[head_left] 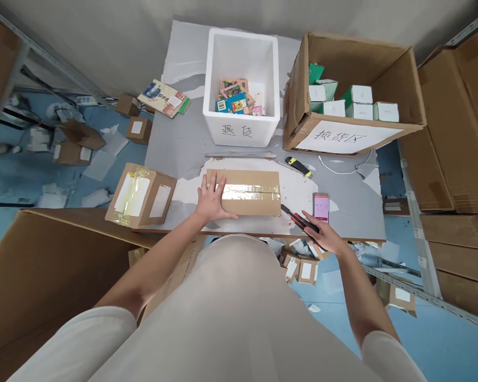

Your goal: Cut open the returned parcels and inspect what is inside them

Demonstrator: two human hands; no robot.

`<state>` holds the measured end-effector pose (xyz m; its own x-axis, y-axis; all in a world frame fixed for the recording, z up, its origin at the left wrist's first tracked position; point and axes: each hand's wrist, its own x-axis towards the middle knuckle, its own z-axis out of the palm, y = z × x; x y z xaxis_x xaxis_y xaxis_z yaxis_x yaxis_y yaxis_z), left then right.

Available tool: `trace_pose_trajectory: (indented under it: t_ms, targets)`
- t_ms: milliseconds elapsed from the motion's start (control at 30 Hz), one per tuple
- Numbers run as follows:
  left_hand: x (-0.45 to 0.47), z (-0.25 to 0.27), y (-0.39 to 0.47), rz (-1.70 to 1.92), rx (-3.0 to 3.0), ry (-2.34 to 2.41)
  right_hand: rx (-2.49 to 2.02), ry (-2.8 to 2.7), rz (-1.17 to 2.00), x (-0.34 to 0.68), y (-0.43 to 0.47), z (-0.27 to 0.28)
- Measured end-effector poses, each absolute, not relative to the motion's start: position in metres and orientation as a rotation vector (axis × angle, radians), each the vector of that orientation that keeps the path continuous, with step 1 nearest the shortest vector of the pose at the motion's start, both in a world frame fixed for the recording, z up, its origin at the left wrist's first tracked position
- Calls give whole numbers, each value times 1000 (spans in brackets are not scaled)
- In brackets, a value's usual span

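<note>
Pale shirt (242, 313) is nearest in my head view. A taped box (252, 207) lies on the table (352, 217), my left hand (211, 201) spread on its left end; my right hand (325, 234) grips a red-and-black cutter (297, 219) just beside it. I should hold the box still, fingers off the tape (242, 191).

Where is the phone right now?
In the head view, the phone lies on the right side of the table, just beyond the right hand and right of the taped box.
</note>
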<state>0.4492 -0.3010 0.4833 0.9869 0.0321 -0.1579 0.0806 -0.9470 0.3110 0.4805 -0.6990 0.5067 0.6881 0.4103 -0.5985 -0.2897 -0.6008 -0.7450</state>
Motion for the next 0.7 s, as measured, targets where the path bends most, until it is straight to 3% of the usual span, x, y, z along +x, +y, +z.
trace_pose_trajectory:
  t_ms: [233, 367, 533, 700]
  targets:
    - [455, 501, -303, -251, 2871, 30, -1998, 28, 1074, 463, -741, 516]
    - [470, 503, -294, -123, 2790, 63, -1919, 201, 829, 453, -751, 512]
    - [506, 485, -263, -69, 2515, 308, -1427, 396, 631, 423, -659, 483]
    - [514, 469, -241, -152, 2244, 516, -1261, 511, 309, 425, -588, 461]
